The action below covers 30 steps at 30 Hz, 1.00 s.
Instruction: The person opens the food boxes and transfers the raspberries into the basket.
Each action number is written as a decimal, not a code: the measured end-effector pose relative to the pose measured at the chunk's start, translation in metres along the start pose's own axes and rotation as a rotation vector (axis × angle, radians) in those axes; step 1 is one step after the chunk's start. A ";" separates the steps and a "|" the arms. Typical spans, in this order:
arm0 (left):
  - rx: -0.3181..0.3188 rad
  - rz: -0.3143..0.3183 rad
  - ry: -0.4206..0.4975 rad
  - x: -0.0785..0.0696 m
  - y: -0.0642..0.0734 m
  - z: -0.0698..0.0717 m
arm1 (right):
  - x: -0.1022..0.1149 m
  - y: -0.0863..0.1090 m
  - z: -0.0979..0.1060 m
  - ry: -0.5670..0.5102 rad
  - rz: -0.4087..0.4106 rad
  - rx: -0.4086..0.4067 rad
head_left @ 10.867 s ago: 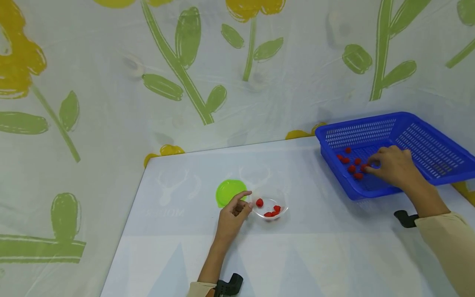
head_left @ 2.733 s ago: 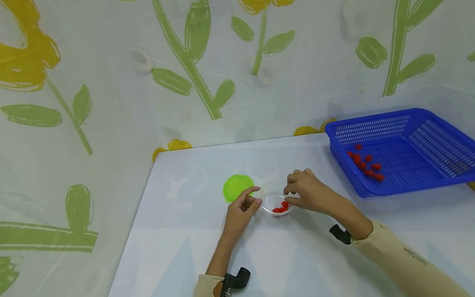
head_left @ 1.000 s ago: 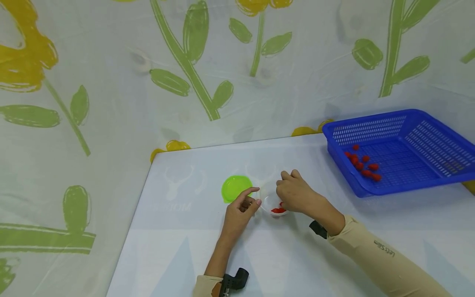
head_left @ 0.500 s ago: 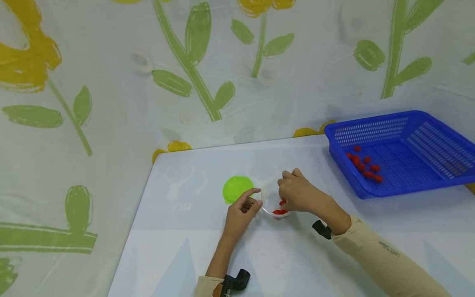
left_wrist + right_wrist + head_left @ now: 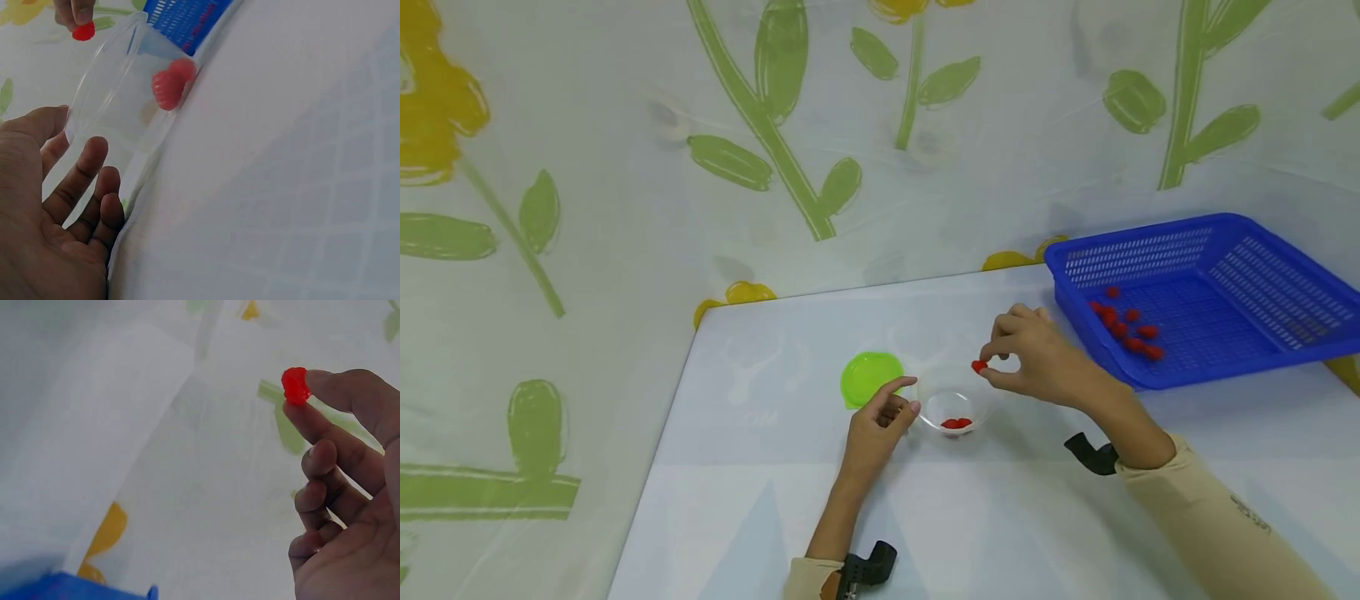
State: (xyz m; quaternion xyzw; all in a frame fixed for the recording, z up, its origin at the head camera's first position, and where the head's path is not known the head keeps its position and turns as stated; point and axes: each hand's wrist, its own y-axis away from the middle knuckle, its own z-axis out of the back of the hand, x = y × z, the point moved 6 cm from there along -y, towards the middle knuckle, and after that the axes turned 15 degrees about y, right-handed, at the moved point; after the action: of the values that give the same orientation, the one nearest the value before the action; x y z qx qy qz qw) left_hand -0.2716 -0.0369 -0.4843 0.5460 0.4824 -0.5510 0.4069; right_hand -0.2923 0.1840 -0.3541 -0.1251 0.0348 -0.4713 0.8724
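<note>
A clear plastic cup stands on the white table, two red raspberries lying at its bottom. My left hand pinches the cup's rim between thumb and index finger, its other fingers loosely bent, as the left wrist view shows. Up and to the right of the cup, my right hand holds one raspberry between thumb and index fingertips. That raspberry is clear of the cup. In the blue basket at the right, several more raspberries lie toward the left side.
A bright green lid lies on the table just behind the left hand. A flower-printed sheet rises behind the table's far edge.
The right hand, earlier in the basket, then reached into the cup. It has now lifted a raspberry up and right out of it. The left hand stays at the cup's rim.
</note>
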 end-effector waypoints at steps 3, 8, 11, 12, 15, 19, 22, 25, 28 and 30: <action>0.002 0.000 -0.001 0.000 0.000 0.000 | -0.012 0.008 0.015 -0.014 0.002 -0.093; -0.007 0.005 -0.011 -0.001 0.001 0.001 | -0.036 0.024 0.037 -0.019 -0.027 -0.197; -0.007 0.001 -0.013 -0.002 0.001 0.000 | -0.055 0.033 0.047 -0.011 -0.108 -0.208; -0.006 0.000 -0.014 -0.003 0.001 0.000 | -0.062 0.037 0.049 -0.004 -0.141 -0.206; -0.004 0.000 -0.015 -0.003 0.001 0.000 | -0.084 0.047 0.055 0.005 -0.225 -0.198; -0.005 0.007 -0.016 -0.003 0.001 0.000 | -0.111 0.061 0.056 0.011 -0.352 -0.152; -0.006 0.015 -0.018 -0.003 0.001 0.000 | -0.129 0.071 0.054 -0.003 -0.451 -0.092; -0.009 0.020 -0.021 -0.002 0.002 0.000 | -0.141 0.077 0.050 -0.020 -0.510 -0.037; -0.013 0.020 -0.023 -0.002 0.002 0.000 | -0.151 0.081 0.045 -0.010 -0.522 -0.001; -0.014 0.019 -0.024 -0.001 0.002 0.000 | -0.157 0.082 0.040 0.020 -0.514 0.024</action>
State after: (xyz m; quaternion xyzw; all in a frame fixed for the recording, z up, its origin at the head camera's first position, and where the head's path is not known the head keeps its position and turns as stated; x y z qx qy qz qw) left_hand -0.2700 -0.0371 -0.4832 0.5410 0.4763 -0.5502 0.4216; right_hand -0.3051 0.3648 -0.3447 -0.1147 0.0050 -0.6792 0.7249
